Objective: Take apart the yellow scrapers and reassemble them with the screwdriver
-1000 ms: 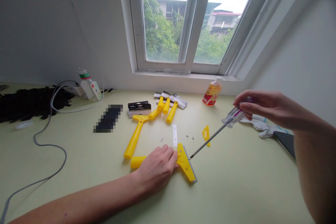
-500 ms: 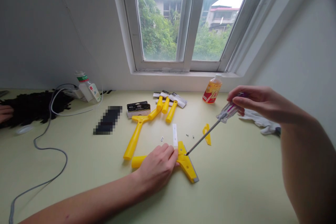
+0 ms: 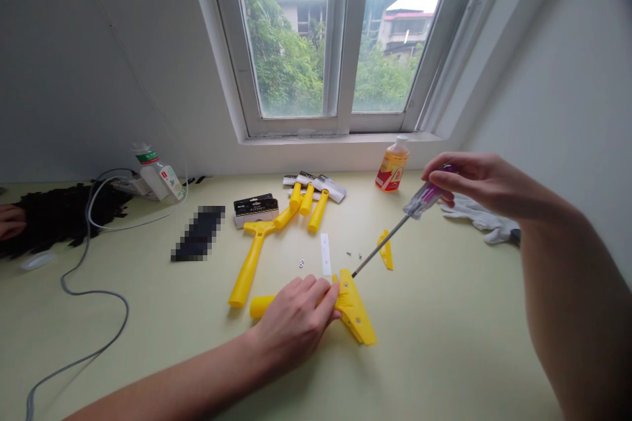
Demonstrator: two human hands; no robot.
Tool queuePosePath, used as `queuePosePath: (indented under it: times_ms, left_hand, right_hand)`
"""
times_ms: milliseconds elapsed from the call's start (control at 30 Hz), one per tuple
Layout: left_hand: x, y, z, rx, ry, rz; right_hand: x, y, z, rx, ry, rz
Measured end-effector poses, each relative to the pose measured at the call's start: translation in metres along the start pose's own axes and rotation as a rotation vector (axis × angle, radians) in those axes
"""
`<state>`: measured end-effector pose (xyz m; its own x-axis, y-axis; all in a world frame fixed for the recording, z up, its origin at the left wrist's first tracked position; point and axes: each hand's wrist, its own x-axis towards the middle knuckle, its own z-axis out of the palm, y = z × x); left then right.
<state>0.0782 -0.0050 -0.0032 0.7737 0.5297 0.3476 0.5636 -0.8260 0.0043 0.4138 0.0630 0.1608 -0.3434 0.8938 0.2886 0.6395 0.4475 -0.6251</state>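
My left hand (image 3: 301, 319) is wrapped round a yellow scraper (image 3: 359, 317), just behind its wide head; the handle end sticks out to the left of my fist. Two small metal spots show on the head. In my right hand (image 3: 478, 187) I hold a screwdriver (image 3: 384, 246) by its clear and purple grip, its shaft slanting down to the left. The tip is by the head's upper edge; whether it touches cannot be seen. Past my left hand lie a white strip (image 3: 325, 254), two nuts (image 3: 301, 264), small screws (image 3: 349, 253) and a loose yellow piece (image 3: 386, 251).
Another yellow scraper (image 3: 249, 264) lies at left, by black packaging (image 3: 255, 212). Several more yellow handles (image 3: 318, 212) lie behind. An orange bottle (image 3: 392, 166) stands near the window, a white glove (image 3: 478, 218) at right. A grey cable (image 3: 118, 332) and another person's hand (image 3: 10, 221) are on the left.
The scraper head has been turned over or tilted in my left hand, so its grey blade edge no longer shows. The screwdriver tip has shifted from the head's face to its upper edge.
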Motion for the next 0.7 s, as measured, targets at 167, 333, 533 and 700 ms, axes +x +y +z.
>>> queuePosePath:
  times_ms: [167, 333, 533, 700]
  left_hand:
    - [0.01, 0.001, -0.002, 0.066, -0.024, 0.066]
    - [0.024, 0.002, 0.003, 0.088, -0.067, 0.047]
    - [0.037, 0.002, 0.006, 0.116, -0.095, -0.001]
    - [0.047, -0.001, 0.006, 0.1, -0.142, -0.048]
  right_hand:
    - [0.003, 0.001, 0.001, -0.031, 0.014, 0.009]
    - [0.003, 0.006, -0.001, -0.021, 0.034, 0.038]
    - [-0.001, 0.01, -0.007, -0.09, 0.039, 0.105]
    - [-0.002, 0.013, -0.01, -0.105, 0.032, 0.132]
